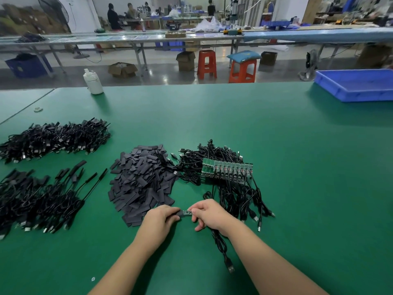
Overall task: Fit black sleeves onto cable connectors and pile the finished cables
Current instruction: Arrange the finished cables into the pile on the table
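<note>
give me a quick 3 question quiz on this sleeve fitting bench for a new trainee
1. True or false: the left hand holds a black sleeve that is going onto the small circuit board pinched by the right hand.
2. Where does the pile of loose sleeves lie? A) in the blue tray B) on the green table, between the sleeved cables and the bundle of unsleeved cables C) beside the white bottle
3. Fill in: the held cable's free USB plug lies on the table under the ______ forearm.

Key: 1 true; 2 B; 3 right
</note>
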Tool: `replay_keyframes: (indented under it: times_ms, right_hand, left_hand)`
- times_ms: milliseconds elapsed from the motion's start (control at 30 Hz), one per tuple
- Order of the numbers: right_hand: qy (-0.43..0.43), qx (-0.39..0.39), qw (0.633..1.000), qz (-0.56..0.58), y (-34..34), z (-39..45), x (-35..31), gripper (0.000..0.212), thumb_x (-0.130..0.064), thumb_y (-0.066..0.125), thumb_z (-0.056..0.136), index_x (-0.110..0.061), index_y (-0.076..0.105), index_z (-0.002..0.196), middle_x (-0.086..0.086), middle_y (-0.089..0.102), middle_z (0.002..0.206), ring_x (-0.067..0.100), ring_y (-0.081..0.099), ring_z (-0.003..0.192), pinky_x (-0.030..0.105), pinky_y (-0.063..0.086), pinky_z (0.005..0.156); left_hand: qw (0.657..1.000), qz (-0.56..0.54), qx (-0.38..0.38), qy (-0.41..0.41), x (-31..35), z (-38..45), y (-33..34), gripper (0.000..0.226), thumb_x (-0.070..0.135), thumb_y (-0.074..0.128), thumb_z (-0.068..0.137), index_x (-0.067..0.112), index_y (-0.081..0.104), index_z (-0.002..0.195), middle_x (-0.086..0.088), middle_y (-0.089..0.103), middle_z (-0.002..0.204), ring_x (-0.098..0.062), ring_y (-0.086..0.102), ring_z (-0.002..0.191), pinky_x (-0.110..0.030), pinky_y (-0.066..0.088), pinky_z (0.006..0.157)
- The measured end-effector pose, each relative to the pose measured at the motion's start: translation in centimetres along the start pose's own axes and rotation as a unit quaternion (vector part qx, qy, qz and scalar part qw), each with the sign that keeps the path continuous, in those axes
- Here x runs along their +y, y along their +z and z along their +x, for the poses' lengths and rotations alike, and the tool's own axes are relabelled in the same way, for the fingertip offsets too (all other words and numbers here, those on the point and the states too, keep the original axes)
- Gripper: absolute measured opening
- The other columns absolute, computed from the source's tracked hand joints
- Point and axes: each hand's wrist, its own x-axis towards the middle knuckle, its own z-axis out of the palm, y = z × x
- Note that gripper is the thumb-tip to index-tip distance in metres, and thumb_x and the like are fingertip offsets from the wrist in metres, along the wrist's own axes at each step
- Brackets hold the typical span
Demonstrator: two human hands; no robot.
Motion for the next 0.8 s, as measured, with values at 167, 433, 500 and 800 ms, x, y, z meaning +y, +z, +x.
replay_keyframes:
  times_ms: [167, 433, 500, 800]
  right_hand:
    - [-0.001, -0.004, 1.000, -0.002, 0.1, -0.3, -0.2, 0.019, -0.009, 0.048, 0.103, -0.008, 0.064, 0.114, 0.004, 0.063, 0.082, 0.009, 0.054, 0.050, 0.028, 0.060, 0.065]
    - [-0.008, 0.002, 0.999, 0.031, 1.0, -0.8, 0.0, 0.018, -0.008, 0.047, 0.103, -0.014, 0.064, 0.108, 0.003, 0.061, 0.078, 0.009, 0.055, 0.049, 0.035, 0.062, 0.068]
    - [-0.008, 0.004, 0.999, 0.036, 1.3, -0.9, 0.1, 0.019, -0.008, 0.047, 0.103, -0.011, 0.064, 0.113, 0.004, 0.059, 0.078, 0.008, 0.054, 0.049, 0.033, 0.062, 0.066]
    - [-0.006, 0.009, 0.999, 0.030, 1.7, -0.9, 0.8, 0.023, -0.008, 0.049, 0.103, -0.007, 0.064, 0.120, 0.004, 0.061, 0.078, 0.008, 0.056, 0.050, 0.035, 0.062, 0.070]
  left_hand:
    - [1.000, 0.014, -0.011, 0.020, 0.0, 0.0, -0.3, 0.024, 0.017, 0.071, 0.089, 0.017, 0.074, 0.113, 0.006, 0.071, 0.105, -0.013, 0.065, 0.096, -0.022, 0.046, 0.086]
    - [1.000, -0.010, 0.006, -0.022, -0.1, -0.3, -0.8, 0.028, 0.020, 0.074, 0.086, 0.016, 0.074, 0.114, 0.005, 0.073, 0.107, -0.010, 0.064, 0.099, -0.016, 0.042, 0.089]
    - [1.000, -0.011, 0.003, -0.029, -0.2, -0.4, -0.8, 0.028, 0.020, 0.074, 0.087, 0.016, 0.074, 0.114, 0.004, 0.073, 0.108, -0.009, 0.064, 0.099, -0.015, 0.042, 0.089]
    - [1.000, 0.002, 0.009, -0.019, -0.2, -0.8, -0.9, 0.027, 0.019, 0.075, 0.085, 0.017, 0.074, 0.112, 0.006, 0.072, 0.102, -0.010, 0.063, 0.095, -0.015, 0.042, 0.085]
